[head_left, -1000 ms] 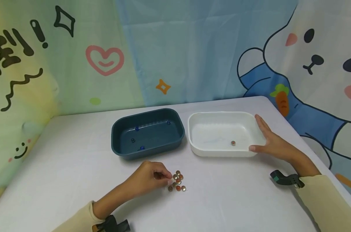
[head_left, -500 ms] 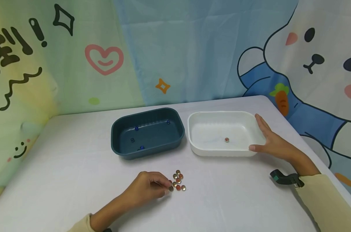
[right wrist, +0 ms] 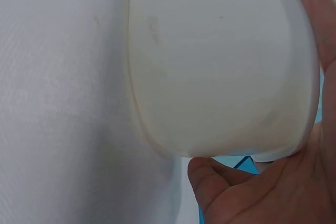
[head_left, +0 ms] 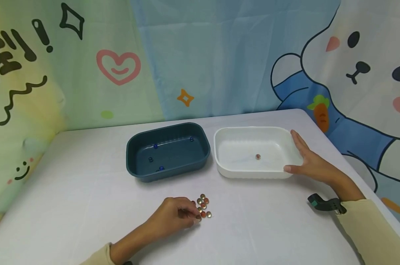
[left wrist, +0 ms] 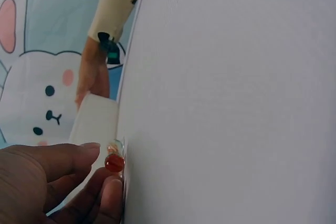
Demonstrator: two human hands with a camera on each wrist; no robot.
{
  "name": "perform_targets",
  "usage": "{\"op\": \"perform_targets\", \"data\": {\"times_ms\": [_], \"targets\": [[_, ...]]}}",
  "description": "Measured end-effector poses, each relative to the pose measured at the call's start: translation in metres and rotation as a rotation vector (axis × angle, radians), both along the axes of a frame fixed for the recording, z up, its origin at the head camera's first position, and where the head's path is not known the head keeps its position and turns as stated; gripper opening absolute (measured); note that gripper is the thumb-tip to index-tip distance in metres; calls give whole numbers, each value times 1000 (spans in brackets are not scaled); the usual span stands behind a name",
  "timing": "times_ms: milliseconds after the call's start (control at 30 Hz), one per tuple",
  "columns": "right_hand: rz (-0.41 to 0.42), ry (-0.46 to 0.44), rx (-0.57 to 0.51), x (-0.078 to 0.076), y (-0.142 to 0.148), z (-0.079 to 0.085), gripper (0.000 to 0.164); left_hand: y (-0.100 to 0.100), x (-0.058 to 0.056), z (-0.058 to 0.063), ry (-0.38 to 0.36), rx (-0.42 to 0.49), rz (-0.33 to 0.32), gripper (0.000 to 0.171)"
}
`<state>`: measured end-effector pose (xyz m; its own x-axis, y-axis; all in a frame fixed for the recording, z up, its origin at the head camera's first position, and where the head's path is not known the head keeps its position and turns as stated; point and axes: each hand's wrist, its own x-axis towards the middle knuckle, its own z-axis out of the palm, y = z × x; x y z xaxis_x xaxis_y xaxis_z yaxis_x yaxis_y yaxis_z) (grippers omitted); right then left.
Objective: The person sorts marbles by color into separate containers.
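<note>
In the head view my left hand (head_left: 173, 217) is low over the table, its thumb and fingers at the near-left edge of a cluster of clear and orange-red glass marbles (head_left: 206, 200). One marble shows right at the fingertips. The left wrist view has a red marble (left wrist: 114, 162) just past the thumb and fingertips, which stand apart. My right hand (head_left: 307, 162) holds the right end of a white plastic tray (head_left: 253, 175), thumb at the front and fingers along the end. In the right wrist view the palm lies close to the tray's end wall (right wrist: 220, 93). A single reddish marble (head_left: 257, 156) lies in the tray.
A dark blue-green tray (head_left: 173, 171) stands left of the white one, with several blue marbles (head_left: 155, 146) inside. Both rest on a white-covered table (head_left: 71, 184). Behind them hangs a printed cartoon cloth (head_left: 220, 66).
My left hand has moved nearer the table's front, then a little right, and a marble at its fingertips has shifted right. The marble in the white tray has rolled left and back. My right hand stays put.
</note>
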<state>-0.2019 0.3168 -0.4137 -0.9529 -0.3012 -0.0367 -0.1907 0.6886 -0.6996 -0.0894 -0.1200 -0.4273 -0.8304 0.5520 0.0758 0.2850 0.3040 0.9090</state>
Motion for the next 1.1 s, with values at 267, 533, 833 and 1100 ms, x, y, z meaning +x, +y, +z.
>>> {"op": "perform_targets", "data": {"times_ms": [267, 533, 833, 1100], "targets": [[2, 3, -1, 0, 1, 0, 120, 11, 2, -4, 87, -60, -9, 18], [6, 13, 1, 0, 2, 0, 118, 19, 6, -5, 113, -118, -9, 18], [10, -2, -4, -1, 2, 0, 118, 21, 7, -2, 167, -178, -5, 12], [16, -6, -11, -1, 2, 0, 118, 18, 7, 2, 116, -128, 30, 8]]}}
